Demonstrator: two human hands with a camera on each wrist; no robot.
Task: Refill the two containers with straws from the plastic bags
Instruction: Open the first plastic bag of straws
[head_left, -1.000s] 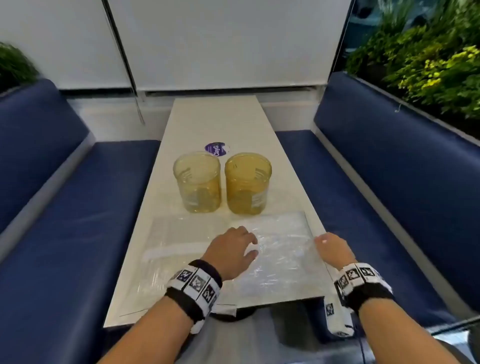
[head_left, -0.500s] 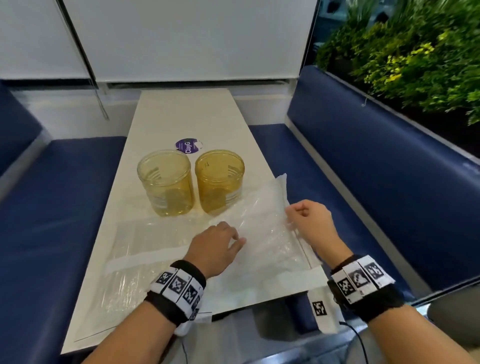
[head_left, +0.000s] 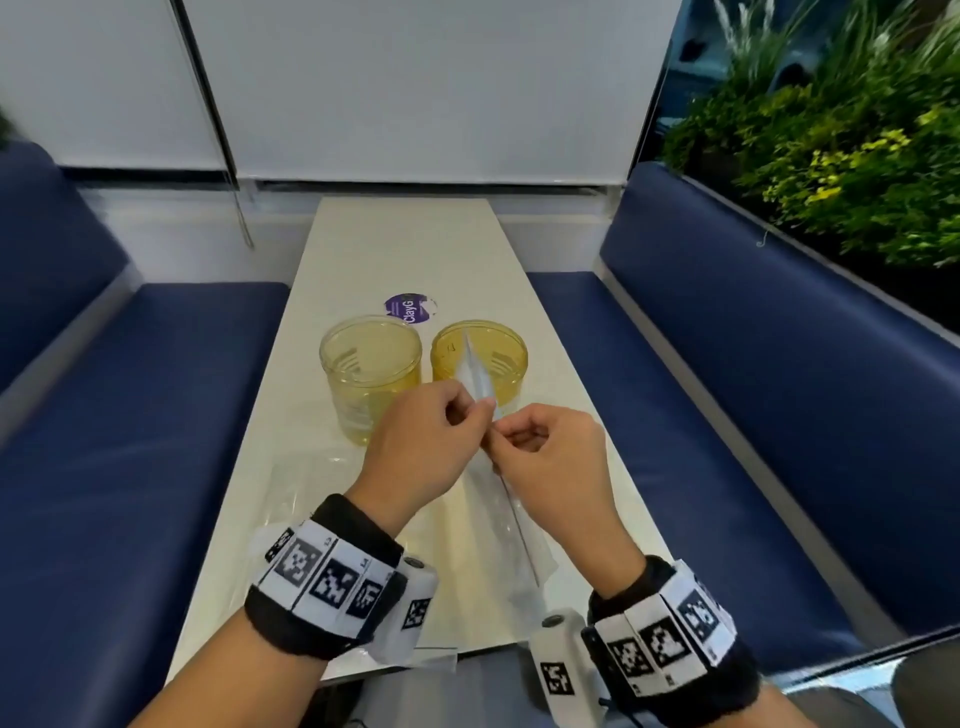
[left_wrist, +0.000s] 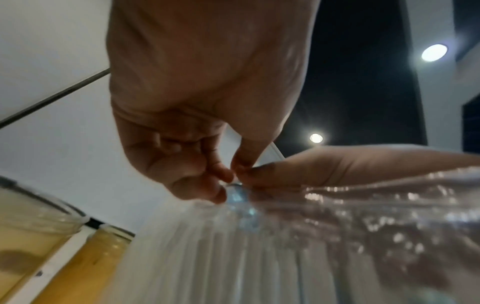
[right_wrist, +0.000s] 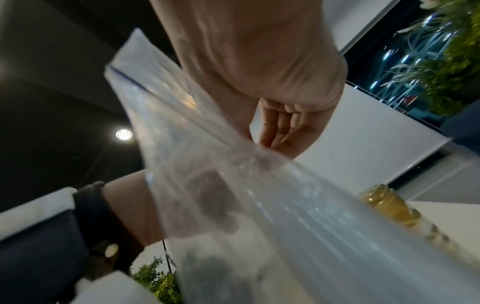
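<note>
Two empty yellowish clear containers stand side by side mid-table, the left one and the right one. Just in front of them, both hands hold a clear plastic bag up off the table by its top edge. My left hand and right hand pinch that edge close together, fingertips nearly touching. The left wrist view shows the pinch and white straws inside the bag. In the right wrist view the bag hangs below my right hand. A second bag lies flat on the table.
The narrow white table runs away from me between two blue benches. A purple sticker lies behind the containers. Green plants rise behind the right bench.
The right hand lifted the bag's edge off the table. The left hand left the flat plastic and joined it, so both now pinch the raised top edge in front of the containers.
</note>
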